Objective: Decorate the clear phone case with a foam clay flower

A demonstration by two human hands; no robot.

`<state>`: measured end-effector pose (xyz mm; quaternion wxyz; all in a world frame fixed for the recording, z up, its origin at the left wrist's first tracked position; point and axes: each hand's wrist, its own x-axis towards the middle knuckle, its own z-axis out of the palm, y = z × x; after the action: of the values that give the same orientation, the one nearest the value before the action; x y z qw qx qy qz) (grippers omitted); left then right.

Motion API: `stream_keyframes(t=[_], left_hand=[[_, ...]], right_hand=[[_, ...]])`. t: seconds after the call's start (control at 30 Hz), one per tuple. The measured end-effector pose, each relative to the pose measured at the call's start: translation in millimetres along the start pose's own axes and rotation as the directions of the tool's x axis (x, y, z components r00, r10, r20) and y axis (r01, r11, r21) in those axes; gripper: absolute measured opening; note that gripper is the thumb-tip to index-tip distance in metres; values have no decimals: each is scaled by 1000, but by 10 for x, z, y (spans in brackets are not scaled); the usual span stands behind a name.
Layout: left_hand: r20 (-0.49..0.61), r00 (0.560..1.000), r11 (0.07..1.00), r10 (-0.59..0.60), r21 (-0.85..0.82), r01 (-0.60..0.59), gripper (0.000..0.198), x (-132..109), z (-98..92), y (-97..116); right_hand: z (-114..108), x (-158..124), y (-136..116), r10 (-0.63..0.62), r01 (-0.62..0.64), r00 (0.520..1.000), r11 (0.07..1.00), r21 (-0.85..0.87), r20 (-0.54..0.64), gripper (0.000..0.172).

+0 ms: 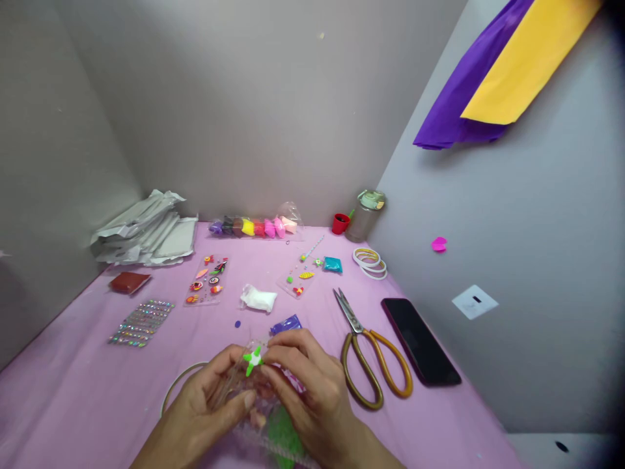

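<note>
The left hand [200, 413] and the right hand [307, 391] are pinching a small green clay piece [252, 360] between their nearly closed fingers [280, 348], above a clear plastic bag [258, 417]. The pink-covered counter [92, 384] is carrying scissors [347, 309] and a black phone [420, 342] beside them.

No words, brand names or numbers can be read anywhere in this view. A small rectangular purple foil packet [286, 324] just above the hands at lower centre and a clear plastic sticker sheet [207, 281] left of centre show no legible print, and any marks on a white square wall plate [474, 301] at right are too small to tell.
</note>
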<state>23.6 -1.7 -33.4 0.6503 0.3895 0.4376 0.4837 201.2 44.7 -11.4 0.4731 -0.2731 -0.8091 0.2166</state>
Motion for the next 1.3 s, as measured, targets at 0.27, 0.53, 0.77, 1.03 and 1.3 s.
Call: stream_keyframes(t=[0.27,0.53,0.77,1.03,1.3], left_hand=[[-62,998,1000,0,-17,-1,29,-5,74,22],[-90,996,999,-24,-33,21,31,-28,117,67],[-11,1000,999,-17,-41,16,31,-7,67,35],[-18,1000,1000,-10,-19,10,23,-4,61,13],[-43,999,1000,-15,-15,14,25,-21,106,56]], right_hand=[[5,0,-18,0,0,1000,1000,1,-3,16],[13,-4,-17,-3,3,1000,1000,2,10,15],[-25,26,-18,205,-204,979,966,160,11,10],[-22,57,-42,442,-458,888,831,315,125,9],[14,51,-15,438,-445,894,834,326,98,8]])
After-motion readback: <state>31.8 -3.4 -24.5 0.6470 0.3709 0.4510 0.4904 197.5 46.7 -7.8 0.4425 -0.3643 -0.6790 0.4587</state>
